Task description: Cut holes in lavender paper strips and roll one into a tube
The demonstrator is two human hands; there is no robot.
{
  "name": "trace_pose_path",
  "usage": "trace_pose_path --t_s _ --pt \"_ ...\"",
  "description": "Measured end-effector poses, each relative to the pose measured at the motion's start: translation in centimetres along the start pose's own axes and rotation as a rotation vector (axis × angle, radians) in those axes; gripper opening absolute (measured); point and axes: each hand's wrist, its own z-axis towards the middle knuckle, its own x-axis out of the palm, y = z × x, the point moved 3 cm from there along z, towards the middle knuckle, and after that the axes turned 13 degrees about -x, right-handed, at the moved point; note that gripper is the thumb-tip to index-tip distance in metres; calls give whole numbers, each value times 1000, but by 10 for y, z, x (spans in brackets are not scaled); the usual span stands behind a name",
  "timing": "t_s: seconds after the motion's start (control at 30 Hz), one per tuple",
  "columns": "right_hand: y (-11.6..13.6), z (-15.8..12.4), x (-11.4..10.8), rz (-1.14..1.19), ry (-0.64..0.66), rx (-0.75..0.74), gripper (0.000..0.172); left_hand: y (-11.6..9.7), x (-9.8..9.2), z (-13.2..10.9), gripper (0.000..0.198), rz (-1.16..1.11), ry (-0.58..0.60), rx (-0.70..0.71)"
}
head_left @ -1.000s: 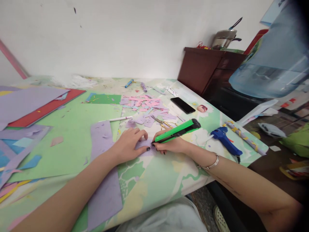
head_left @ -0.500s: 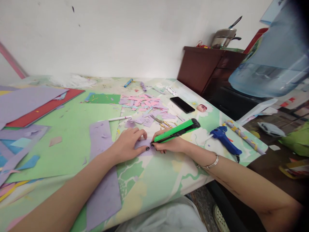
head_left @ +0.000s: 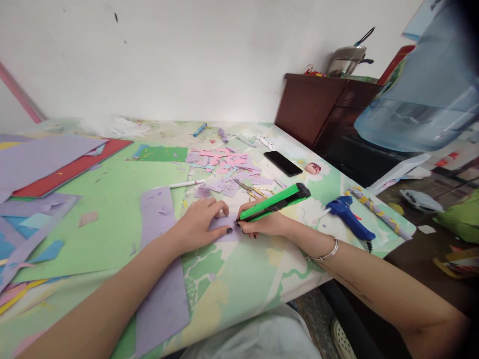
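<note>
The right hand (head_left: 264,225) has its grip wrapped round a green knife (head_left: 277,201). The knife's long axis slants from upper right down to lower left, with its tip on a purple paper scrap (head_left: 223,223) lying on the tabletop (head_left: 239,279). The left hand (head_left: 200,225), its grip spread flat, presses that scrap just left of the tip.

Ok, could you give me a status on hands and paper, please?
Left hand pins purple scrap. Right hand shut on green knife, tip at scrap. Scissors lie just beyond.
</note>
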Motion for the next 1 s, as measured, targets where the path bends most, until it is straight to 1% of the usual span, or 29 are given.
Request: trace_pose_path --t_s 0.07,0.13,0.2,0.27,0.37,0.43,0.5,0.57,0.6,0.7,0.77,0.83,1.0 --pt "3 0 0 -15 -6 1 5 0 -1 -1 30 37 -16 -10" --pt "5 0 0 -40 -12 -18 5 0 -5 -2 34 122 -71 -35" --pt "6 0 -2 -61 -19 -45 6 -1 -10 -5 37 240 -135 -87" --pt "5 0 -3 -63 -23 -62 6 -1 -15 -8 37 340 -152 -151" --pt "2 0 -5 -32 -18 -76 5 -2 -21 -12 38 398 -81 -234" --pt "1 1 -6 -8 -11 -86 5 -3 -22 -14 39 393 -18 -276" --pt "1 2 -7 15 6 -85 5 -4 -22 -15 38 370 10 -293" --pt "1 3 -8 43 29 -76 5 -4 -20 -15 36 319 -2 -264" --pt "0 3 -8 59 36 -70 5 -5 -18 -14 34 276 -8 -223" --pt "-2 4 -10 99 43 -63 9 -8 -11 -13 26 106 24 -26" --pt "-3 4 -10 118 47 -67 10 -8 -7 -12 23 16 54 50" --pt "-3 4 -11 133 50 -72 10 -7 -6 -10 24 -25 66 52" --pt "2 5 -10 130 39 -79 6 -4 -5 -8 25 -45 70 26"
